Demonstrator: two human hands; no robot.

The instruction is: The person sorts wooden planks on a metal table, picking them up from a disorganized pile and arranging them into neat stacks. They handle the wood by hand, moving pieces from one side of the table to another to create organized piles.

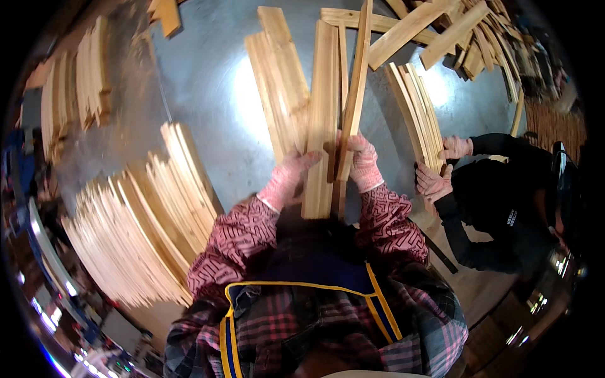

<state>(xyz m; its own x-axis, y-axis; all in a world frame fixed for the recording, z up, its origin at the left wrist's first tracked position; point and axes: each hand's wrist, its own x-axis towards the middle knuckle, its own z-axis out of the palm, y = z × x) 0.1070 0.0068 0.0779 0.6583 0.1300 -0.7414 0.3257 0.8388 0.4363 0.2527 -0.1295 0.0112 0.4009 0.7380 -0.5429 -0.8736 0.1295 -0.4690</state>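
My left hand [290, 179], in a pinkish glove, grips the left edge of a wide wooden board [321, 126], with the thumb across its face. In my right hand [364, 165], gloved alike, the fingers are closed round a narrow wooden slat [357, 82] tilted up on its edge. Another thin slat [342, 63] stands between the two pieces, partly hidden. Left of the board, more wooden boards [277, 75] lie side by side on the grey metal table [208, 75], their near ends by my left hand.
Rows of upright slats [138, 233] stand at my left, with more stacks [75, 88] beyond. A loose pile of boards [460, 31] covers the far right. A co-worker [504, 201] in black at my right holds a bundle of slats [416, 116].
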